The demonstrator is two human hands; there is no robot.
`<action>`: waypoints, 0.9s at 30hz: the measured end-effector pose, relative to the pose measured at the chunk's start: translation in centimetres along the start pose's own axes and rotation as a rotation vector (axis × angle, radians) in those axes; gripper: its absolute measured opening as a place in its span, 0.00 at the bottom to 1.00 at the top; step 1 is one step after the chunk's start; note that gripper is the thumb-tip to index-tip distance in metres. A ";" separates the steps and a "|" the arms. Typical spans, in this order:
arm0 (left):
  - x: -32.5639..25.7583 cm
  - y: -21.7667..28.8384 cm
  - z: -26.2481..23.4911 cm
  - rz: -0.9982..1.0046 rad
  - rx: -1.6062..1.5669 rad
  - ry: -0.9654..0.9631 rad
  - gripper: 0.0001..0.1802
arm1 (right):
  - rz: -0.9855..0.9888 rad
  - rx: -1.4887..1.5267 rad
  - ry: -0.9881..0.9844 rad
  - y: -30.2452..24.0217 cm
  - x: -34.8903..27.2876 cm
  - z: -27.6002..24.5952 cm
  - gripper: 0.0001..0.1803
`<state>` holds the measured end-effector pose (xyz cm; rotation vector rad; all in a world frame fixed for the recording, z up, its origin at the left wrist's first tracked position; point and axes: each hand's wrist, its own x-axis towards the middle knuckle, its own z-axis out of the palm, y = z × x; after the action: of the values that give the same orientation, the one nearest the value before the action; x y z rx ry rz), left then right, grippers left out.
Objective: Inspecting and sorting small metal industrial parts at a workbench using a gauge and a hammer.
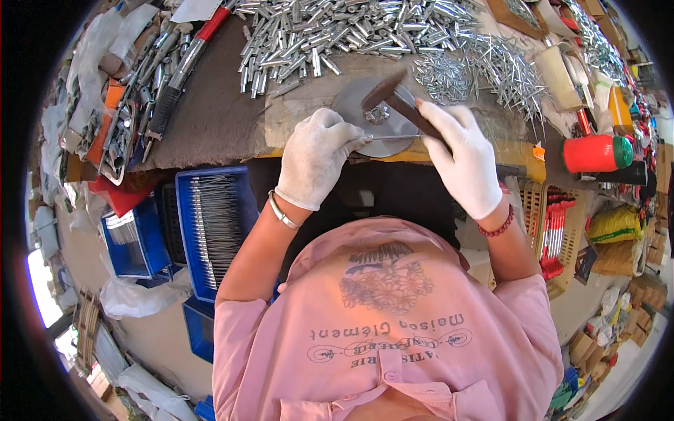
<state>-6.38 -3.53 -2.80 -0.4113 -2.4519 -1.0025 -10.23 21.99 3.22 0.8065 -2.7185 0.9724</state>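
Observation:
Both my hands wear white gloves. My left hand (317,158) is closed, pinching one end of a thin shiny metal rod (393,137) that has a thicker sleeve-like end at the fingers. The rod lies level across the near part of a round grey metal disc (351,105) at the bench edge. My right hand (463,156) is wrapped round the dark handle of a hammer (385,90), its head tilted above the disc. The rod's other end reaches the right fingers; whether they grip it too I cannot tell. A small metal fitting (378,114) shows at the disc's middle.
Beyond the disc lie heaps of metal tubes (337,31), small pins (439,76) and longer pins (507,74). Hand tools (165,105) crowd the left. A red-and-green container (593,154) stands right. Below are a blue bin (184,238) of rods and a basket (577,224) with red-ended pieces.

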 end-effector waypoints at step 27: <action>1.3 0.5 -1.8 0.022 -0.049 -0.045 0.06 | -0.034 0.248 -0.088 0.1 -0.6 0.1 0.27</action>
<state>-6.72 -4.32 -0.71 -0.4812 -2.4616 -1.0567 -9.79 22.28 2.94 0.9545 -2.6797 1.3152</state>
